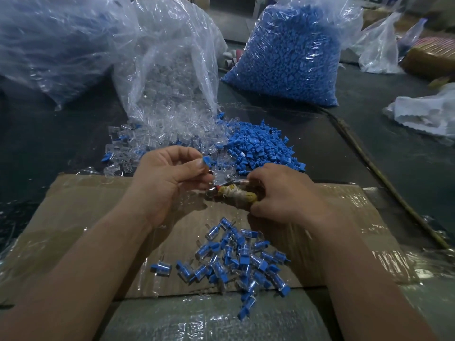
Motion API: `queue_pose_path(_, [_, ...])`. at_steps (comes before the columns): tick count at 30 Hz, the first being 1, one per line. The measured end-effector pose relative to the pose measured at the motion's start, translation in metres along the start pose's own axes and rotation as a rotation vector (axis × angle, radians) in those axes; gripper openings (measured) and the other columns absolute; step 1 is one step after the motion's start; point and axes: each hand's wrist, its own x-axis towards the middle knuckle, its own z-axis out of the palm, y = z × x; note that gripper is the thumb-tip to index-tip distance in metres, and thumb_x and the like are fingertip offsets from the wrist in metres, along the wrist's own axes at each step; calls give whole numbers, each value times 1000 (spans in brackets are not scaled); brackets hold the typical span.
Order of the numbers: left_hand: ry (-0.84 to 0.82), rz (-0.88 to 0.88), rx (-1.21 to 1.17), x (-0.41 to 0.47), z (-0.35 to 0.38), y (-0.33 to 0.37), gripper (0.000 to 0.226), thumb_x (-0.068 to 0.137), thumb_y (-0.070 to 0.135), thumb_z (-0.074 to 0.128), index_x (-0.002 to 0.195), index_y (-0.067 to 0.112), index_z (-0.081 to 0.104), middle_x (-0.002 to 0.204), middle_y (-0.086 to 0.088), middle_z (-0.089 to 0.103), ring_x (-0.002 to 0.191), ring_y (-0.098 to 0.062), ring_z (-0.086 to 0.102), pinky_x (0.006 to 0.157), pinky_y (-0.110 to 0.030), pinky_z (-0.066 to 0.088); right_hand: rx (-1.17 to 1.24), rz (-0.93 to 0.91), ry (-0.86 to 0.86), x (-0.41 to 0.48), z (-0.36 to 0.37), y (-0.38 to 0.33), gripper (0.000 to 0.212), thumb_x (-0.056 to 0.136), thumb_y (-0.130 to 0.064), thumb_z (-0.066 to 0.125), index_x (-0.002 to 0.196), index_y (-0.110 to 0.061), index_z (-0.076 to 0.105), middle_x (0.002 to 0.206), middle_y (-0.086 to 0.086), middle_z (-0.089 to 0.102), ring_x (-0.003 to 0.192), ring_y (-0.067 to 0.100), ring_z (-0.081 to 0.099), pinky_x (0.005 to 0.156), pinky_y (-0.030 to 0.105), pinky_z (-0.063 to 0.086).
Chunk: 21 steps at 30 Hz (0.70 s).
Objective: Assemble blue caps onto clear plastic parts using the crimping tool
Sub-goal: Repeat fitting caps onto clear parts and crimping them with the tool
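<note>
Blue cap (207, 160): pinched at the fingertips of the left hand (170, 175), raised just above the metal head of the crimping tool (225, 177). Whether a clear part sits under the cap cannot be told; the thumb covers that area.

Right hand (283, 193): fingers curled round the tool's handles, which are wrapped in yellowish cloth. The tool lies low over a cardboard sheet (86, 205) covered in clear film.

Assembled pieces (241, 259): a loose heap of clear bodies with blue caps fitted lies on the cardboard, near the person, between the two forearms.

Stock on the dark tabletop (369, 143):
- loose blue caps (263, 148), heaped just beyond the hands;
- loose clear parts (157, 143), spilling from an open clear bag (172, 70) to the left of the caps;
- a full bag of blue caps (295, 52) standing behind, to the right;
- another large plastic bag (54, 40) at far left.
</note>
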Motion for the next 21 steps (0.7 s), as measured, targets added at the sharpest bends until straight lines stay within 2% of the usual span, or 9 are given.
queue_pose_path(3, [11,32,12,1,1,-1,19,59,6,60,78,3,57,58,-5,67,54,-13,66,49,-19,52,-69,-5,100,3,6,-5,20,78,-32,59,97,-28,51,91,-6,52,83,13,48,66,30,39])
queue_pose_path(5, [33,67,18,2,0,-1,19,59,7,60,78,4,57,59,-5,67,55,-13,66,50,-18,52,-51,1,124,4,7,-4,16,80,-30,58,94,-28,50,89,-7,52,79,12,47,62,28,36])
queue_pose_path(10, [94,135,-10,6,-4,-2,17,61,9,61,78,5,58,60,-1,67,58,-12,67,54,-18,53,89,24,252,1,3,4,15,81,-24,57,93,-27,48,85,-9,45,75,10,41,57,26,30])
queue_pose_path(13, [119,148,-14,7,-3,-4,16,62,9,61,77,6,58,60,-1,68,57,-12,67,53,-18,52,192,32,304,-1,0,8,21,82,-20,59,97,-26,46,91,-8,43,82,12,40,66,27,29])
queue_pose_path(17, [121,164,-1,6,-1,-6,16,61,10,61,77,6,58,59,-1,67,57,-11,66,53,-18,53,306,-14,287,-2,-3,3,23,85,-25,60,100,-27,42,95,-8,41,88,11,40,72,27,29])
queue_pose_path(21, [114,171,27,6,-1,-7,17,62,10,61,78,6,59,61,-2,68,57,-12,66,55,-18,52,318,-61,217,-4,-2,-5,27,85,-26,60,102,-28,40,97,-9,38,90,9,38,74,25,27])
